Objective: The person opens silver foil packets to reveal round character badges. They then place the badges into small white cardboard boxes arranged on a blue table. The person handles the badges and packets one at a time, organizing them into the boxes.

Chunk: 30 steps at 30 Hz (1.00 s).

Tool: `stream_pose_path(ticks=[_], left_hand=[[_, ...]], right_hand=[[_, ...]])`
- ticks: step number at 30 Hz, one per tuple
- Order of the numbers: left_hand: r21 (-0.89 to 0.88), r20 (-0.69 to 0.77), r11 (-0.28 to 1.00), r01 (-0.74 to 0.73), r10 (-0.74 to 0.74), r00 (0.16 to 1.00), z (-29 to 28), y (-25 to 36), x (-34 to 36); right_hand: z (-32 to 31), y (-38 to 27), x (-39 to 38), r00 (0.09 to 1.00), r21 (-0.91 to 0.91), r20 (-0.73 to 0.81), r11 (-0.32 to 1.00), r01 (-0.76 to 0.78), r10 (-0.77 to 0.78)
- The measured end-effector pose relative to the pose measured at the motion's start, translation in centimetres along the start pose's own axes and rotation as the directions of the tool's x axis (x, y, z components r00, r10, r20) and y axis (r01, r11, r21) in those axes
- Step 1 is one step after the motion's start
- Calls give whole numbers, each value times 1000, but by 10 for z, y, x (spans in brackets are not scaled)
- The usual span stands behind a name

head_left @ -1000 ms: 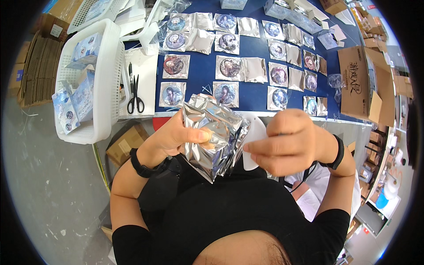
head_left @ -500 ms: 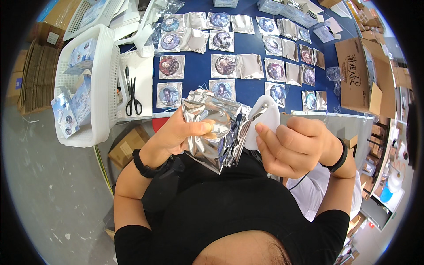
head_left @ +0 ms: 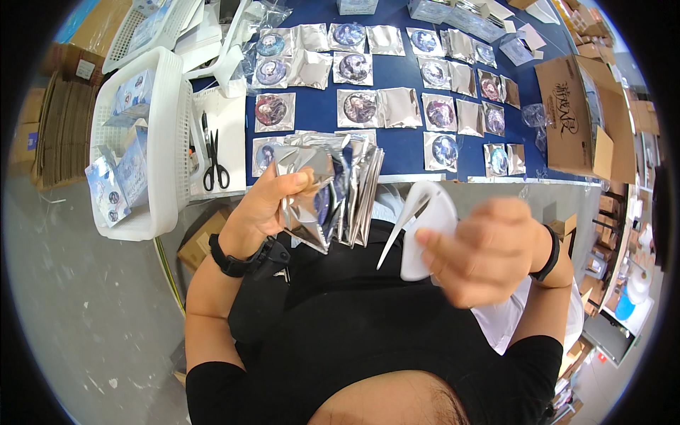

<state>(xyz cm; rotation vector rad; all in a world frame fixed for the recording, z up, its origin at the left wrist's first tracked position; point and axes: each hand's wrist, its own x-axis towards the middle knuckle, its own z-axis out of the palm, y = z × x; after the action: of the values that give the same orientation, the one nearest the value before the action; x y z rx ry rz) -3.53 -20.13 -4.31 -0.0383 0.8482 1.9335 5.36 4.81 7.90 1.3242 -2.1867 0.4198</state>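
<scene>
A stack of silver foil packets (head_left: 304, 219) is gripped by my left hand (head_left: 265, 205), thumb on top, above my lap at the table's edge. The packets fan out rightward, and part of a dark blue round badge shows among them. My right hand (head_left: 485, 255), blurred, is closed round a white plastic cutter (head_left: 428, 237) with a long narrow hooked tip, a little to the right of the stack and apart from it. Rows of round picture badges (head_left: 440, 150) on silver squares and plain foil packets (head_left: 400, 106) lie on the blue table (head_left: 315, 110).
At the left stand white plastic baskets (head_left: 170, 212) with pale blue boxes (head_left: 134, 95), beside black scissors (head_left: 216, 170) on a white board. An open cardboard box (head_left: 567, 113) sits at the table's right. Flattened cardboard (head_left: 60, 134) is stacked far left; small boxes (head_left: 358, 6) line the back.
The cutter has come away from the stack, moving right and down with my right hand. My left hand has shifted slightly left and up, and the packets are more fanned, showing a badge.
</scene>
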Motion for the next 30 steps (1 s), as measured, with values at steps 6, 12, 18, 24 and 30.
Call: stream_pose_path(ticks=[6, 12, 18, 24, 30], left_hand=[[-158, -53, 985, -62, 54, 997, -3, -6, 8], [-294, -45, 951, -95, 85, 995, -34, -18, 22], [-423, 36, 900, -107, 135, 990, -43, -13, 32], [-278, -296, 933, -227, 142, 945, -12, -9, 33], [-318, -69, 925, -208, 196, 978, -21, -8, 31]], right_hand=[[0, 14, -15, 546, 503, 72, 442, -743, 835], [28, -1, 2, 480, 432, 355, 314, -845, 802], [37, -8, 2, 551, 495, 270, 378, -783, 789], [45, -6, 1, 525, 500, 238, 361, -787, 817], [48, -5, 3, 517, 467, 194, 385, -796, 834]])
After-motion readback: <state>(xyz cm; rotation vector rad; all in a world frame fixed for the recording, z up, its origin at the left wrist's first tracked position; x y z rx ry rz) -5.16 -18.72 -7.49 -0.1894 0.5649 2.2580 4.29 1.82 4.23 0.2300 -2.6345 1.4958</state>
